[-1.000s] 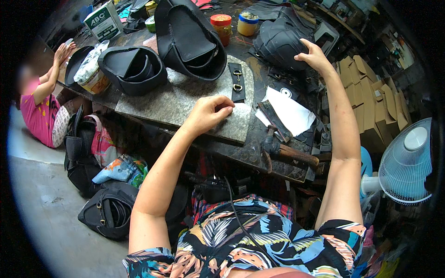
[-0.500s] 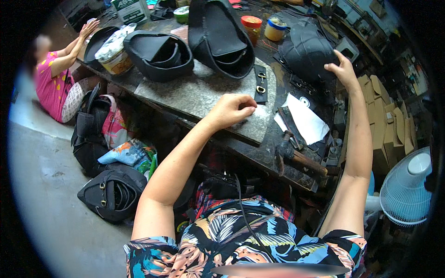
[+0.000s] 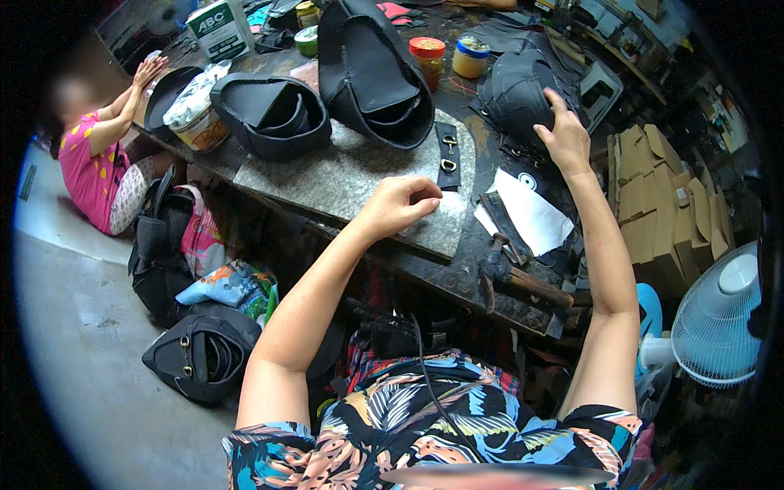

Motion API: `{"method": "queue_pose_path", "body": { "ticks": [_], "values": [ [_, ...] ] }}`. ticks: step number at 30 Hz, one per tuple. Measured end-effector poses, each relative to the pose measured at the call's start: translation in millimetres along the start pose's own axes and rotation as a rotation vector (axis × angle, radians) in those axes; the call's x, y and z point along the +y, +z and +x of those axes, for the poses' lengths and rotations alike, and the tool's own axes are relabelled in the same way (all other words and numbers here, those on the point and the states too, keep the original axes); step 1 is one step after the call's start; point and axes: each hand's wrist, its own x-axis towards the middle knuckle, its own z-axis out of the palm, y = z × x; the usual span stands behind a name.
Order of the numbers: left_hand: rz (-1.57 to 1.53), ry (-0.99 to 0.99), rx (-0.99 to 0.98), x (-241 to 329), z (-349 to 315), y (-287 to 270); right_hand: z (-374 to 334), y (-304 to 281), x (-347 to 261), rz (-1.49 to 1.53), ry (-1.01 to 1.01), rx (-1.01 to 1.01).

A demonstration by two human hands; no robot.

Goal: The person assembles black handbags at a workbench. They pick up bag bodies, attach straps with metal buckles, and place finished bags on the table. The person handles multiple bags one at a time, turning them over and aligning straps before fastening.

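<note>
My left hand [image 3: 398,206] hovers at the front edge of a grey stone slab [image 3: 359,184], its fingers curled toward the thumb; whatever may be between them is hidden. Just beyond it, on the slab, lies a short black strap [image 3: 447,155] with gold-coloured metal fittings. At the right, my right hand [image 3: 565,137] reaches to a dark leather-like bundle [image 3: 516,91], thumb and forefinger apart against its side; the other fingers are hidden. Two black bag-shaped pieces, a smaller one [image 3: 265,118] and a taller one [image 3: 380,82], rest on and behind the slab with their openings toward me.
A hammer [image 3: 523,286] and white paper [image 3: 535,216] lie near the table's right front. Jars with red [image 3: 427,49] and blue [image 3: 471,57] lids stand behind. Cardboard boxes [image 3: 661,212] and a fan [image 3: 719,327] are at right. Another person [image 3: 98,163] sits at left; bags [image 3: 204,351] lie below.
The view has shifted slightly. My right hand has moved left and a little nearer, further over the dark bundle. My left hand stays curled by the slab's edge.
</note>
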Motion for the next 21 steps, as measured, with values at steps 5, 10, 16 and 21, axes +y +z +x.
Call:
{"method": "queue_pose_path", "body": {
  "ticks": [5, 10, 16, 21],
  "values": [
    [-0.065, -0.029, -0.042, -5.1, 0.7, -1.1, 12.8, -12.6, -70.2, 0.157, -0.361, 0.223],
    [-0.087, 0.045, 0.03, -10.8, 0.9, 3.7, 9.3, 14.9, -176.9, 0.258, -0.676, -0.005],
    [-0.095, 0.036, 0.041, -12.2, 1.8, 5.0, 20.2, 27.1, -221.1, 0.314, -0.584, 0.149],
    [-0.003, 0.081, 0.043, -11.7, 3.0, 5.3, 23.4, 29.4, -237.9, 0.262, -0.62, 0.031]
  ]
}}
